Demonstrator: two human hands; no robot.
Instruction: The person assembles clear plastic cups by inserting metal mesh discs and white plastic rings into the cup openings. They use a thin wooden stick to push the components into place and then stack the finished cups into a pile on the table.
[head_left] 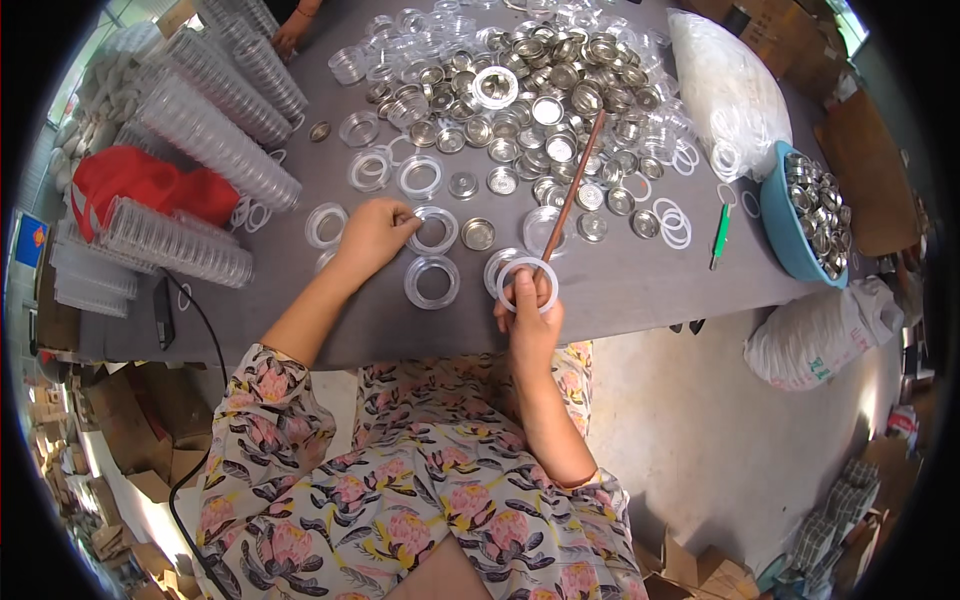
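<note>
My left hand [375, 238] is closed, its thumb and fingertips pinching at the left rim of a clear round plastic cup [433, 248]. Directly nearer to me lies another clear cup [432, 302]. My right hand [530, 325], also closed, grips a thin brown stick [573, 190] that slants up and away over the table. A white ring [503, 303] hangs about my right thumb. Beneath that hand sits a further clear round piece [494, 272], partly covered. Between the two hands, slightly farther off, a silver metal lid [478, 234] lies flat.
A heap of metal lids [575, 75] and clear cups spreads over the far table. Stacked clear containers [215, 135] and a red bag [140, 180] stand left. At right are white rings [675, 228], a green-handled tool [720, 235] and a blue basin [785, 235]. Another person's hand [290, 35] shows far left.
</note>
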